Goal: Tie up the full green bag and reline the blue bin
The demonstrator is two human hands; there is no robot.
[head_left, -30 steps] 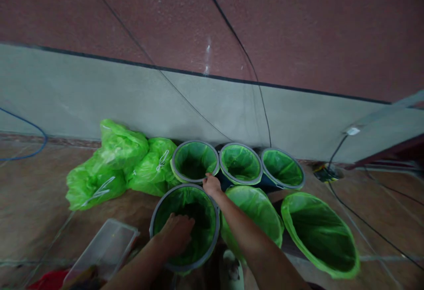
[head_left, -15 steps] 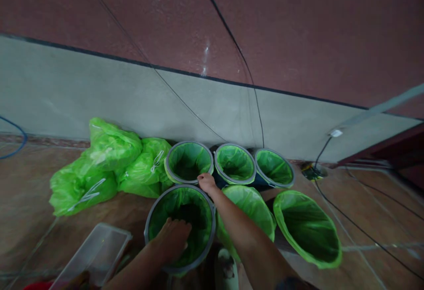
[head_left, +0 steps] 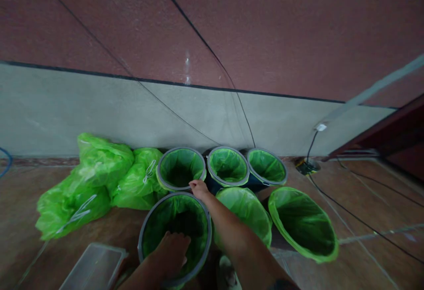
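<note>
A round bin with a grey rim (head_left: 148, 223) and a green liner stands on the floor right in front of me. My left hand (head_left: 172, 252) reaches down inside it, fingers spread against the liner. My right hand (head_left: 198, 189) grips the far edge of that bin's rim. Three more lined bins (head_left: 180, 168) (head_left: 228, 166) (head_left: 266, 167) stand in a row by the wall. Two bins with the liner folded over the rim (head_left: 247, 212) (head_left: 303, 223) stand to the right of my arm.
Several tied green bags (head_left: 99, 179) lie on the tiled floor to the left. A clear plastic box (head_left: 94, 270) sits at the bottom left. Black cables (head_left: 341, 206) run along the wall and floor to a socket (head_left: 320, 127) on the right.
My view has shifted right and a little down, so everything slid left. Both hands stay where they were on the near bin.
</note>
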